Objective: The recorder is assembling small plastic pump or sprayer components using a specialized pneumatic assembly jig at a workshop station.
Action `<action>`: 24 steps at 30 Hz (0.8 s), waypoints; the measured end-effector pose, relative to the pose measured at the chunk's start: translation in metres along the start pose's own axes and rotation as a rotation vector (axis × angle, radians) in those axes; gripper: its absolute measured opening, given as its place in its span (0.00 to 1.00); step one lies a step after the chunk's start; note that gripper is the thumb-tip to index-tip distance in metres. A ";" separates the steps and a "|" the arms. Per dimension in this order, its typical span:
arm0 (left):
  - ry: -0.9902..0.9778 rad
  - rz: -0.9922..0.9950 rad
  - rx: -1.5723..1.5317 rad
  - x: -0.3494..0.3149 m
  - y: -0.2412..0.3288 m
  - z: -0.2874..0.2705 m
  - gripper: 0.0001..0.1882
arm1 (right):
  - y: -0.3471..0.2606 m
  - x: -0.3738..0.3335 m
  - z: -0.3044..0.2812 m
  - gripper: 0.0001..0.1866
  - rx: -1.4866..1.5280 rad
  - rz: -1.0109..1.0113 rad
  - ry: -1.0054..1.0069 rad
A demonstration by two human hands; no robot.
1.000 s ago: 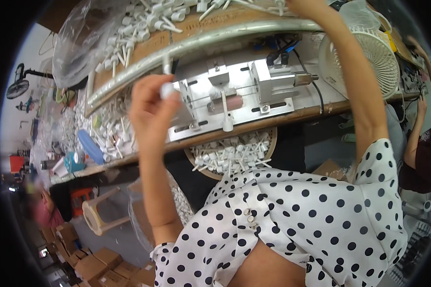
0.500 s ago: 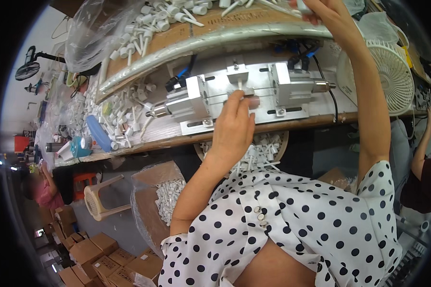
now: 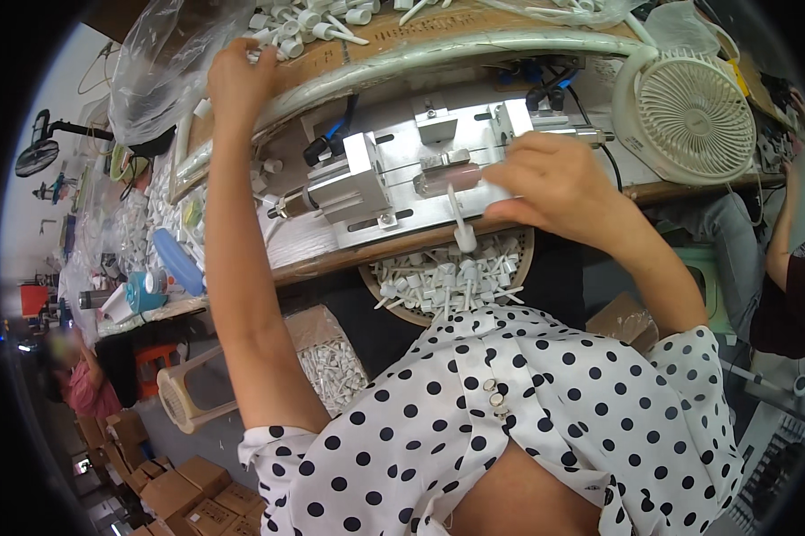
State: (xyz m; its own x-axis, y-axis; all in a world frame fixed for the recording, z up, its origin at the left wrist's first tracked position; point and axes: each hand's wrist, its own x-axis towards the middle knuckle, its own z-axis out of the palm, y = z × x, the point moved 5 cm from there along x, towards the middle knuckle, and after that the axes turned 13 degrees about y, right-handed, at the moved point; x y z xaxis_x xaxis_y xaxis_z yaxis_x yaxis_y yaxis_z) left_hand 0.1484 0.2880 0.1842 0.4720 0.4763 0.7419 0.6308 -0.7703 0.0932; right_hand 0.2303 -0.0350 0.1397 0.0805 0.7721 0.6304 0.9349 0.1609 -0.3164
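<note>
My left hand [image 3: 240, 80] is at the left end of the raised cardboard, beside loose white capped sticks [image 3: 309, 22]. Its fingers are bent and slightly apart, and I see nothing held in them. Over the front of a silver metal fixture [image 3: 362, 192], my right hand [image 3: 550, 179] pinches a small white piece [image 3: 497, 190]. A clear pinkish tube [image 3: 447, 180] lies level just left of those fingertips; whether it joins the white piece I cannot tell. Below the tube, a white capped stick [image 3: 461, 223] hangs in the air, cap down, above a round basket [image 3: 367, 279] of similar sticks.
A white fan [image 3: 697, 116] stands at the right of the bench. A plastic-wrapped rail [image 3: 394, 67] edges the cardboard. On the left lie a blue object [image 3: 177, 259] and more white pieces. A carton [image 3: 331, 366] of sticks stands below the bench. Other people sit at both sides.
My left hand has left the fixture for the cardboard pile at upper left. My right hand has come down from upper right to the tube. A white stick now shows in the air above the basket.
</note>
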 end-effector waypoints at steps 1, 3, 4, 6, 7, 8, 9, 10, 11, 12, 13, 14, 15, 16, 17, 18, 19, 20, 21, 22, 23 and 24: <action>0.065 0.051 -0.043 0.003 -0.005 0.006 0.17 | -0.011 0.002 0.004 0.17 -0.050 -0.242 0.071; -0.176 -0.022 0.087 0.005 -0.020 0.031 0.17 | -0.012 0.006 0.018 0.17 -0.038 -0.321 0.133; -0.152 -0.015 0.080 0.006 -0.023 0.032 0.17 | -0.012 0.007 0.025 0.16 0.001 -0.343 0.128; -0.116 0.049 0.096 0.004 -0.022 0.031 0.16 | -0.010 0.009 0.040 0.14 0.016 -0.359 0.072; -0.117 0.045 0.093 0.003 -0.023 0.028 0.16 | -0.009 0.011 0.045 0.14 0.007 -0.359 0.072; -0.138 0.043 0.071 0.003 -0.023 0.023 0.15 | -0.010 0.012 0.049 0.14 -0.020 -0.384 0.072; -0.162 0.035 0.056 0.003 -0.023 0.017 0.15 | -0.010 0.013 0.051 0.13 -0.048 -0.411 0.072; -0.103 0.020 0.029 0.002 -0.022 0.007 0.15 | -0.009 0.013 0.054 0.13 -0.078 -0.376 0.029; -0.078 -0.021 0.024 -0.001 -0.021 -0.002 0.16 | -0.010 0.014 0.053 0.13 -0.088 -0.392 0.048; -0.002 -0.027 -0.025 -0.002 -0.018 -0.015 0.16 | -0.010 0.014 0.053 0.13 -0.088 -0.353 0.028; 0.025 -0.063 -0.038 -0.005 -0.016 -0.028 0.17 | -0.008 0.014 0.054 0.13 -0.084 -0.307 -0.031; 0.048 -0.184 -0.274 -0.013 -0.015 -0.042 0.17 | -0.005 0.014 0.052 0.14 -0.037 -0.255 -0.066; 0.048 -0.323 -0.512 -0.024 -0.012 -0.054 0.17 | -0.002 0.016 0.047 0.14 -0.047 -0.250 -0.045; 0.045 -0.375 -0.692 -0.035 -0.005 -0.065 0.16 | 0.005 0.019 0.043 0.14 0.095 -0.175 -0.091; 0.046 -0.411 -0.937 -0.046 0.004 -0.075 0.16 | 0.012 0.023 0.038 0.14 0.250 -0.126 -0.113; 0.044 -0.432 -0.892 -0.059 0.013 -0.081 0.16 | 0.023 0.032 0.030 0.12 0.343 -0.086 -0.036; 0.085 -0.440 -0.979 -0.073 0.024 -0.087 0.15 | 0.036 0.041 0.014 0.10 0.151 -0.139 0.135; 0.132 -0.438 -1.099 -0.087 0.034 -0.095 0.15 | 0.062 0.052 0.004 0.09 0.229 0.014 0.105; 0.111 -0.510 -1.025 -0.103 0.041 -0.098 0.15 | 0.078 0.066 -0.018 0.08 -0.032 -0.159 0.321; 0.146 -0.463 -1.049 -0.115 0.054 -0.099 0.15 | 0.101 0.079 -0.031 0.09 -0.269 -0.156 0.330; 0.173 -0.441 -1.093 -0.129 0.066 -0.098 0.15 | 0.135 0.092 -0.041 0.10 -0.385 0.001 0.189; 0.218 -0.375 -1.083 -0.143 0.079 -0.097 0.14 | 0.154 0.100 -0.051 0.09 -0.615 -0.065 0.113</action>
State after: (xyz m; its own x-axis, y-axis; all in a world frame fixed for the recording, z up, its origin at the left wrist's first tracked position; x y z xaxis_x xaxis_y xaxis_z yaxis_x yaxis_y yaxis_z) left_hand 0.0711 0.1183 0.1499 0.1857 0.7491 0.6359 -0.1968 -0.6057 0.7710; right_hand 0.4000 0.0357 0.1898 0.0217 0.6974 0.7164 0.9643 -0.2039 0.1693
